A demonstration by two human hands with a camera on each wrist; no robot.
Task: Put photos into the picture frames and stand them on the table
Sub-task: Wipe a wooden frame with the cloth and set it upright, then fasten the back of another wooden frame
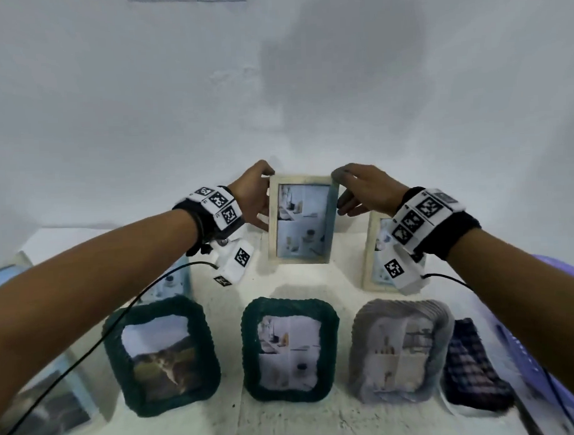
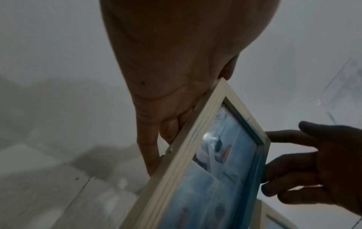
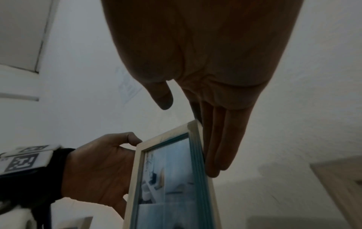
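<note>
Your left hand (image 1: pixel 251 199) grips the frame (image 1: pixel 301 218) upright at the table's (image 1: pixel 318 418) back edge, right hand (image 1: pixel 364 190) flat-fingered against its other side.

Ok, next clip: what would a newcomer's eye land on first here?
First the pale wooden frame standing upright at the middle back of the table, held between the left hand and the right hand at its side edges. Next, the front row: two dark green knitted frames and a grey frame, all holding photos.
</note>
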